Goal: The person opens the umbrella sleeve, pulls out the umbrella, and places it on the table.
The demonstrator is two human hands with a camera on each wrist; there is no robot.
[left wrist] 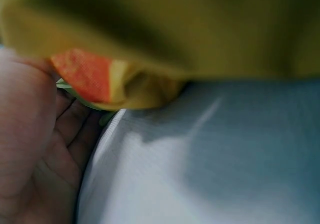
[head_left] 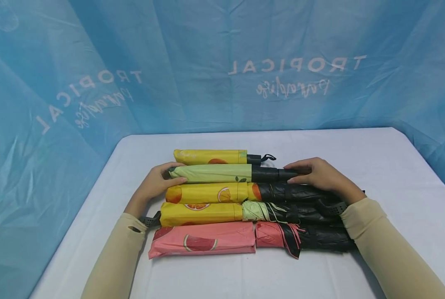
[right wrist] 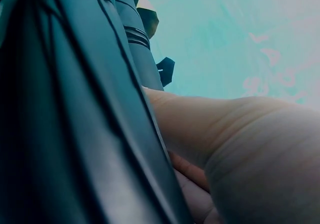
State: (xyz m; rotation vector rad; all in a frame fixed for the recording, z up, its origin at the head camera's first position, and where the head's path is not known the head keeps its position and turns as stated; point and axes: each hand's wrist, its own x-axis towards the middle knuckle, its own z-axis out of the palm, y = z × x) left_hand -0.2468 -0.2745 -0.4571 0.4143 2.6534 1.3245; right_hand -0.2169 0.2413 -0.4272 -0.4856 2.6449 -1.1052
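A folded umbrella in a light green sleeve (head_left: 211, 173) lies across the table, second from the back of a row. My left hand (head_left: 156, 180) grips its left end, thumb on the near side and fingers at the far side. Its black handle end (head_left: 267, 173) is pinched by my right hand (head_left: 317, 174). Behind it lies a shorter umbrella in a yellow sleeve (head_left: 207, 156) with a black strap loop. In the left wrist view, a yellow sleeve (left wrist: 150, 92) hides much of the left hand (left wrist: 30, 149). Black umbrella fabric (right wrist: 90, 109) fills the left of the right wrist view, beside the right hand (right wrist: 240, 149).
In front lie two umbrellas in yellow sleeves with orange slices, one farther (head_left: 207, 193) and one nearer (head_left: 207, 212). Nearest is a pink watermelon-patterned umbrella (head_left: 222, 240). All rest on a white tablecloth (head_left: 244, 278). Blue printed curtains (head_left: 207, 99) hang behind and beside the table.
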